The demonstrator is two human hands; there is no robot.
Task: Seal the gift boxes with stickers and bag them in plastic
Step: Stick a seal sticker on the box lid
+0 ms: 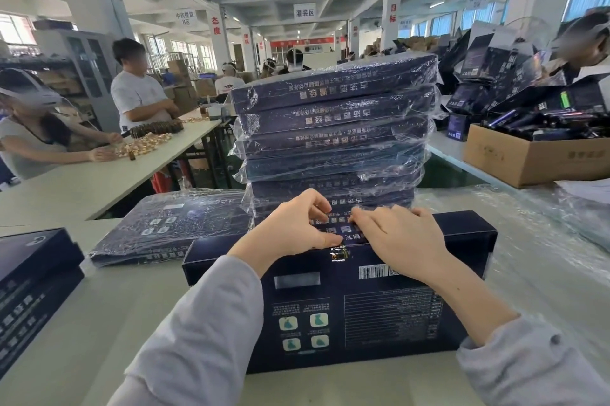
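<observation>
Works at a dark blue gift box [340, 306] lying flat, barcode side up, on a pale table [99, 323]. Pinches its far edge with the left hand [293, 227], thumb pressed on a gold sticker [337, 253] at that edge, fingers curled behind. Hooks the right hand [399, 237] over the same edge just beside, fingers bent and close together. Directly behind the gift box, touching it: a tall stack of plastic-bagged boxes [333, 131]. To its left, one bagged box [171, 227] lying flat; further left, unbagged boxes [33, 273]. To its right, loose clear plastic bags [528, 224].
</observation>
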